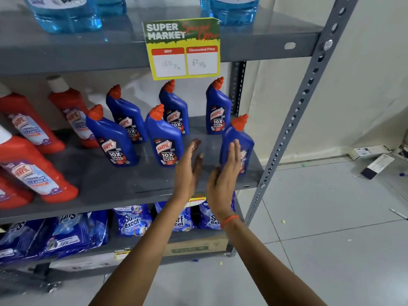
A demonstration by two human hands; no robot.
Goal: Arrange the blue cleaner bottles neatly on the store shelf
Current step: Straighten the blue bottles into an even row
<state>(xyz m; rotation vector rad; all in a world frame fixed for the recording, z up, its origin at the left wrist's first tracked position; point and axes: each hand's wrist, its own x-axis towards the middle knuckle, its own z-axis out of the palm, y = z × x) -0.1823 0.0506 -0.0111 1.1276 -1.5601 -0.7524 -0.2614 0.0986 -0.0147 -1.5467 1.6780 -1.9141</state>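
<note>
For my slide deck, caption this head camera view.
Open left hand and right hand reach toward blue cleaner bottles on the grey shelf.

Bright, even, diffuse light, no hard shadows. Soft shadow under the upper shelf (132,51) darkens the back of the middle shelf (123,182). Faint sheen on the floor tiles (331,217) and on the blue cleaner bottles (164,138). Strong wide-angle distortion: the shelf upright (293,120) leans hard, and the red bottles (33,171) at the left edge tilt and stretch. Slight softness overall; handwriting on the price tag (183,49) is unreadable, and the lower left corner is smeared.
</note>
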